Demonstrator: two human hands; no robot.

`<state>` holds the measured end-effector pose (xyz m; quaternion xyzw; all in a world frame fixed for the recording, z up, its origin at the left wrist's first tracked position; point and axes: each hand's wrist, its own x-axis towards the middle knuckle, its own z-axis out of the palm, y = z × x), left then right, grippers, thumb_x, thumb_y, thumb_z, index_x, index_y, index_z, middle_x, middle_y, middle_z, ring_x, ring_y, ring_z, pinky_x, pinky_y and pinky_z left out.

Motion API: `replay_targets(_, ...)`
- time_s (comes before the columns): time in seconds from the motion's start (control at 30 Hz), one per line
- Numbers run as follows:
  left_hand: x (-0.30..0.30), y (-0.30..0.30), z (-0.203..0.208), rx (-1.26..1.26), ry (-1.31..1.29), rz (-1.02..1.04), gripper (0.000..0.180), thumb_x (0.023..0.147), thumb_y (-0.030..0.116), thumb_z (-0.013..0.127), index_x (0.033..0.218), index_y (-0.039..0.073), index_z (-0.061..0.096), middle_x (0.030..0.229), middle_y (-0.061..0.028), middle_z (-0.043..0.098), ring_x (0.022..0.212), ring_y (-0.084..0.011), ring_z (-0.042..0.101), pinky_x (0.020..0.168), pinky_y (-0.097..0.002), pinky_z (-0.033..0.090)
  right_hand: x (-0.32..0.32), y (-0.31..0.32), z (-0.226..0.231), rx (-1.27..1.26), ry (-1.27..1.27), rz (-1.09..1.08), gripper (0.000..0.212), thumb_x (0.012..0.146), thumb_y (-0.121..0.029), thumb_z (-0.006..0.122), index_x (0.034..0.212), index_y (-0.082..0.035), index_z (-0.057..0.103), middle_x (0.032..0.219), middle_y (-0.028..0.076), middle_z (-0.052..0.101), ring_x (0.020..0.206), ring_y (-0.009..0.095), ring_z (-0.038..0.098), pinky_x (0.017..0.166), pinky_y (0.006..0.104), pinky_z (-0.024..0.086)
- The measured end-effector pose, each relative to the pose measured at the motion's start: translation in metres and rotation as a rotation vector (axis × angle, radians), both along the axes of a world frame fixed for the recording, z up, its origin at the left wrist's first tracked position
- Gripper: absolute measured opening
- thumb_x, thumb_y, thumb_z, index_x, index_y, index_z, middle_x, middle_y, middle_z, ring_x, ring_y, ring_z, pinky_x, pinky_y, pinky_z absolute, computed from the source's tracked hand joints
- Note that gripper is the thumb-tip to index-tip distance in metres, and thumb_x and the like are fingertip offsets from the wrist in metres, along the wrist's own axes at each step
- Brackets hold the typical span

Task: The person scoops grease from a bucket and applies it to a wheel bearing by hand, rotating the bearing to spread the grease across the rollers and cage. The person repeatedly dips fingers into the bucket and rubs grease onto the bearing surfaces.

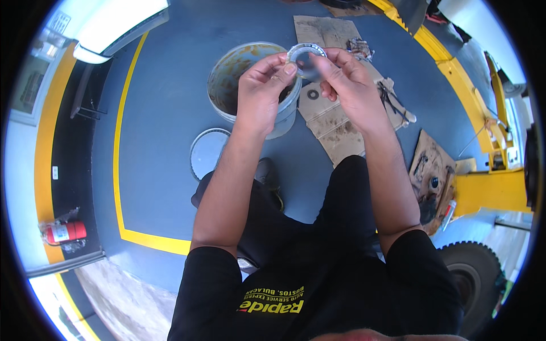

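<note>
Left hand (pixel 265 85) pinches a metal ring (pixel 309 46); right hand (pixel 350 77) half-curls at its rim, hold unclear — work seemingly midway, ring not yet set down.

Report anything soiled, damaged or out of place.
The cardboard right of the bucket is blotched dark, and the bucket's inside is smeared yellowish-brown, so both look dirty. The held ring shows no clear damage, though partly blurred.

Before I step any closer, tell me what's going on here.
A person's left hand pinches a shiny ring, apparently a bearing, while the right hand is at its right edge, a blurred digit across the opening. A bucket, brown-smeared inside, stands on the floor. Right of it, a dark ring lies on stained cardboard.
</note>
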<state>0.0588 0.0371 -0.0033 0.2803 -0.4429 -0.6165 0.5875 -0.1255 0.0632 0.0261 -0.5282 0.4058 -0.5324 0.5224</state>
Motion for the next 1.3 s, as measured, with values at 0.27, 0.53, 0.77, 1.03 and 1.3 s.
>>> replay_targets(0.27,-0.014,-0.005,-0.008,0.179,0.179,-0.080,0.054,0.109,0.047,0.046,0.129,0.000,0.063,0.129,-0.0168,0.068,0.119,-0.0267,0.062,0.101,-0.0409,0.046,-0.012,0.023,-0.030,0.135,-0.400,0.083,0.029,0.104,-0.028,0.068,0.116,-0.003,0.063,0.097,0.001,0.067,0.080,0.008,0.060,0.070,0.0246,0.046)
replay_targets(0.53,-0.023,-0.004,-0.004,0.213,0.438,-0.070,0.078,0.106,0.061,0.036,0.143,-0.007,0.046,0.148,-0.0317,0.052,0.138,-0.0440,0.050,0.115,-0.0508,0.038,0.004,0.031,-0.060,0.142,-0.346,0.118,0.023,0.105,-0.024,0.067,0.114,-0.005,0.058,0.094,0.000,0.062,0.076,0.008,0.055,0.070,0.0237,0.045)
replay_targets(0.77,-0.014,0.001,-0.011,0.200,0.582,-0.158,0.081,0.104,0.066,0.034,0.136,-0.006,0.056,0.144,-0.0312,0.056,0.136,-0.0447,0.052,0.114,-0.0539,0.042,0.029,0.043,-0.061,-0.419,0.237,-0.118,0.029,0.098,-0.026,0.073,0.111,-0.004,0.059,0.102,0.008,0.064,0.085,0.019,0.060,0.077,0.0296,0.050)
replay_targets(1.03,0.002,-0.001,-0.018,0.108,0.669,-0.386,0.079,0.103,0.066,0.034,0.134,-0.003,0.060,0.142,-0.0268,0.059,0.135,-0.0416,0.054,0.115,-0.0513,0.044,0.017,0.050,-0.038,-1.054,1.024,-0.290,0.037,0.079,-0.028,0.077,0.110,-0.010,0.071,0.112,-0.002,0.064,0.089,0.018,0.060,0.070,0.0325,0.054)
replay_targets(1.3,0.001,0.002,-0.011,0.118,0.629,-0.377,0.081,0.102,0.066,0.035,0.136,-0.004,0.058,0.142,-0.0275,0.059,0.135,-0.0422,0.054,0.114,-0.0517,0.044,0.017,0.054,-0.036,-0.988,0.970,-0.280,0.036,0.083,-0.026,0.077,0.111,-0.007,0.068,0.111,0.003,0.065,0.090,0.022,0.064,0.069,0.0366,0.056)
